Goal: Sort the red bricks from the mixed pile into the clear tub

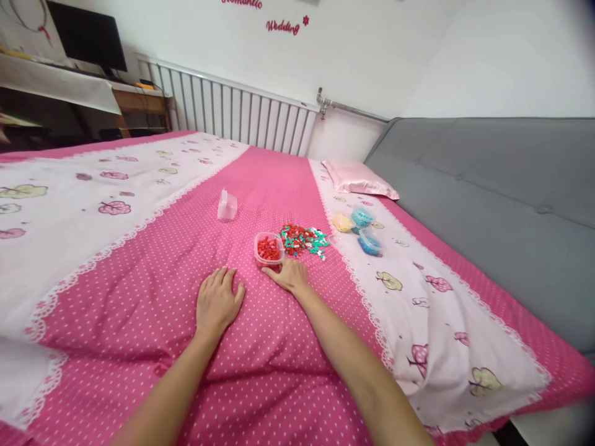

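Observation:
My right hand (290,274) grips the near right side of a clear plastic tub (256,256) filled with small red pieces (268,248). The tub rests on the pink dotted bedspread (260,341). Just right of it lies a loose pile of small red, green and white pieces (304,240), too small to name. My left hand (218,300) lies flat on the bedspread, fingers stretched out and holding nothing. Farther back to the left is a clear empty container (227,205), apparently tipped on its side.
To the right sit tubs with yellow pieces (343,222), light-blue pieces (362,217) and blue pieces (370,243). Behind them is a pink pillow (359,179). A grey padded headboard (483,186) borders the right side; a white radiator (232,111) stands at the far wall.

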The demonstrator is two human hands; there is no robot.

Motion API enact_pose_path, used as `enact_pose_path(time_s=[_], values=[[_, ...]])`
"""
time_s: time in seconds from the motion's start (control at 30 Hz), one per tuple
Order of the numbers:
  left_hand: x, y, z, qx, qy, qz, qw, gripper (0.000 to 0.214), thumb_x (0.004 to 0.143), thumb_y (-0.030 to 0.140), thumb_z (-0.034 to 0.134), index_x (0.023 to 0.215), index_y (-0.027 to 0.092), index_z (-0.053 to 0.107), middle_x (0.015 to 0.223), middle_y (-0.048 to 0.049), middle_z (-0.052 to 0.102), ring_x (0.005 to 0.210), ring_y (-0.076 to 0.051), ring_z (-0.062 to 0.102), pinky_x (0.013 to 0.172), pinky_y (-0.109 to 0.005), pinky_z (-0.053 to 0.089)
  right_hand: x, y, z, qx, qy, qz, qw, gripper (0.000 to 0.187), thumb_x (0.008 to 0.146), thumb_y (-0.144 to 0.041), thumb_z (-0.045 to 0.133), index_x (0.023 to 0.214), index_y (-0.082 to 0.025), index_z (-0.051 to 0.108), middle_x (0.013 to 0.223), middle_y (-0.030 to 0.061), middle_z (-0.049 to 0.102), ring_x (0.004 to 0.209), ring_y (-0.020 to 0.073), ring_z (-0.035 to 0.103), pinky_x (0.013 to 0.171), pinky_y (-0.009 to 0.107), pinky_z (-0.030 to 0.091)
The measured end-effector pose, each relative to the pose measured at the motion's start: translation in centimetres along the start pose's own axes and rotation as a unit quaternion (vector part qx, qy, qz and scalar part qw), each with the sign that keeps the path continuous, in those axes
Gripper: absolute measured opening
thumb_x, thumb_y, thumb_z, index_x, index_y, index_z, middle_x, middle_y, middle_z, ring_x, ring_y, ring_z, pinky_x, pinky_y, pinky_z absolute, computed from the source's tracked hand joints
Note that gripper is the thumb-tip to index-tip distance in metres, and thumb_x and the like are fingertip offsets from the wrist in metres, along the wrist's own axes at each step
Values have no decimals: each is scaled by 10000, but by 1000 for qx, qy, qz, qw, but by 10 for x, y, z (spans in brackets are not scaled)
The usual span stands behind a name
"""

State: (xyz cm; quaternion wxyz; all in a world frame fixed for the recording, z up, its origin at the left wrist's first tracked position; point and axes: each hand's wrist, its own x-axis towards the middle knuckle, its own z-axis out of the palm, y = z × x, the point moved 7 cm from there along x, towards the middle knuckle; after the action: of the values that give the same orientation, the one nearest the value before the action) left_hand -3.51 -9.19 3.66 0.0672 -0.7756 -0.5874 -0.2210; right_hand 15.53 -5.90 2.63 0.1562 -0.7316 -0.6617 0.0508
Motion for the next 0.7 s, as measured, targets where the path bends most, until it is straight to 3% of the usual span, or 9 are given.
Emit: enact_pose_path(time_s=[0.13, 0.2, 0.27, 0.33, 0.4, 0.5, 0.6, 0.7], values=[[0, 1, 0, 8, 3, 4, 1000, 513, 857, 387, 334, 1222, 80, 524, 1265, -158, 534, 1191, -283, 452, 1025, -424, 296, 12, -1, 5, -9, 1, 2, 1000, 760, 691, -807, 313, 950, -194, 679, 871, 140, 674, 828, 272, 634, 691, 350, 466], [2, 7, 2, 7, -2, 7, 1000, 506, 856, 377, 338, 1208, 73, 534, 1252, -173, 539, 1176, -293, 462, 1012, -439, 310, 22, 0, 7, -1, -31, -24, 999, 718, 695, -781, 374, 947, -182, 679, 868, 131, 675, 825, 266, 633, 690, 342, 466], [7, 20, 7, -9, -24, 20, 999, 489, 856, 365, 342, 1195, 73, 540, 1232, -178, 548, 1154, -292, 478, 994, -435, 334, 32, 0, 9, 23, -114, -83, 990, 575, 718, -682, 493, 897, -172, 687, 832, 97, 681, 785, 233, 632, 672, 306, 463], [12, 45, 14, -38, -63, 60, 995, 470, 855, 340, 353, 1197, 71, 531, 1220, -178, 548, 1127, -274, 496, 976, -408, 361, 37, 4, 10, 57, -232, -140, 961, 347, 743, -487, 604, 816, -159, 690, 765, 47, 682, 699, 172, 621, 623, 245, 449], [15, 78, 21, -64, -95, 113, 987, 420, 847, 306, 372, 1161, 95, 554, 1197, -159, 559, 1124, -262, 495, 978, -396, 360, 44, 15, 2, 67, -301, -141, 941, 134, 738, -269, 645, 800, -159, 688, 711, 3, 678, 650, 132, 610, 595, 204, 434], [16, 124, 30, -89, -117, 154, 977, 378, 837, 303, 396, 1107, 110, 577, 1137, -146, 580, 1076, -265, 515, 953, -401, 380, 60, 31, -17, 57, -263, -123, 955, 115, 741, -136, 604, 829, -139, 678, 782, 30, 687, 727, 142, 617, 665, 216, 436], [14, 154, 40, -108, -120, 175, 971, 408, 847, 308, 379, 1153, 101, 552, 1197, -152, 550, 1143, -276, 474, 1001, -414, 338, 77, 36, -34, 47, -108, -120, 986, 185, 811, -136, 501, 920, -146, 650, 935, 70, 671, 890, 166, 593, 809, 270, 418], [12, 162, 49, -122, -126, 171, 970, 458, 859, 341, 358, 1213, 96, 516, 1274, -159, 507, 1215, -288, 418, 1045, -438, 283, 83, 29, -35, 39, 32, -165, 985, 224, 838, -159, 472, 998, -163, 628, 1056, 85, 635, 1036, 181, 530, 937, 319, 358]])
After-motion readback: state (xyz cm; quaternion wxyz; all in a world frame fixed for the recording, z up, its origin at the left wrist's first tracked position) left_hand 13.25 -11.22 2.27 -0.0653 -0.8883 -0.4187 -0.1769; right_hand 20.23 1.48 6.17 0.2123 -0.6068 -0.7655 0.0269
